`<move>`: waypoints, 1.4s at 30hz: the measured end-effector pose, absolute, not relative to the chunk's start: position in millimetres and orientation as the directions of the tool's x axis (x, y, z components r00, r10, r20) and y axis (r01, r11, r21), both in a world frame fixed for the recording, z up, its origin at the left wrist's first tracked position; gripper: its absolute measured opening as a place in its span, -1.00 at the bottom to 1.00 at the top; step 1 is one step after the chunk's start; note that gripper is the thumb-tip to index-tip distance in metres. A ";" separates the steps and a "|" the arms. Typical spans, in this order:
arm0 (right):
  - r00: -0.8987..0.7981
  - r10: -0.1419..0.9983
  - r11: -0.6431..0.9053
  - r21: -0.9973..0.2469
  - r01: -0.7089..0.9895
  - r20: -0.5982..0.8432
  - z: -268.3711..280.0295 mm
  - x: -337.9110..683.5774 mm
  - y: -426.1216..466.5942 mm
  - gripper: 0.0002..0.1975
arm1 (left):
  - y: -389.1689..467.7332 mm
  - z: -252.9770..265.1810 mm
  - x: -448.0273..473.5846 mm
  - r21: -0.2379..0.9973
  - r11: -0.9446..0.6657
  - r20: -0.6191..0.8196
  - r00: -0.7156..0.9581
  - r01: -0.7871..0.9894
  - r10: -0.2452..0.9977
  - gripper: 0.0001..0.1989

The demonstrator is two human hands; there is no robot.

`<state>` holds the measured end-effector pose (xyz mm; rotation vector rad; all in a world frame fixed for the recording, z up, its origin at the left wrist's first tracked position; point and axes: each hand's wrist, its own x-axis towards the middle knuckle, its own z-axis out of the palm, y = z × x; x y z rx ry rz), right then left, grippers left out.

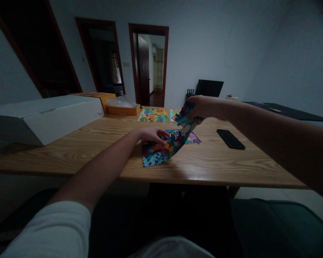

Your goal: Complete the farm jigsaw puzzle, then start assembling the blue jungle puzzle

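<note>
A colourful jigsaw puzzle [156, 156] with a dark teal, leafy design is bent upward, its left part lying on the wooden table and its right part raised. My right hand [201, 106] is closed on the raised end, where knobbed piece edges show. My left hand [153, 135] rests on the part that lies flat, fingers apart and slightly bent; some fingertips are hard to make out. Behind the raised section, a purple puzzle part [195, 138] shows on the table, partly hidden.
A yellow puzzle [154, 115] lies farther back, beside a partly hidden light green one [173, 114]. At left stand a long white box [61, 116] and an orange box [123, 109] with clear plastic. A black phone [230, 139] lies at right on the table [97, 154].
</note>
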<state>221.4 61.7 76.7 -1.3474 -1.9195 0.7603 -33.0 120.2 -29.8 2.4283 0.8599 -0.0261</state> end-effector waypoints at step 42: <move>-0.083 0.868 0.496 -0.852 0.164 0.490 -11.1 282.3 95.2 -0.50 | 117.2 -8.6 2.0 0.920 -0.353 0.253 0.428 0.171 0.867 -0.83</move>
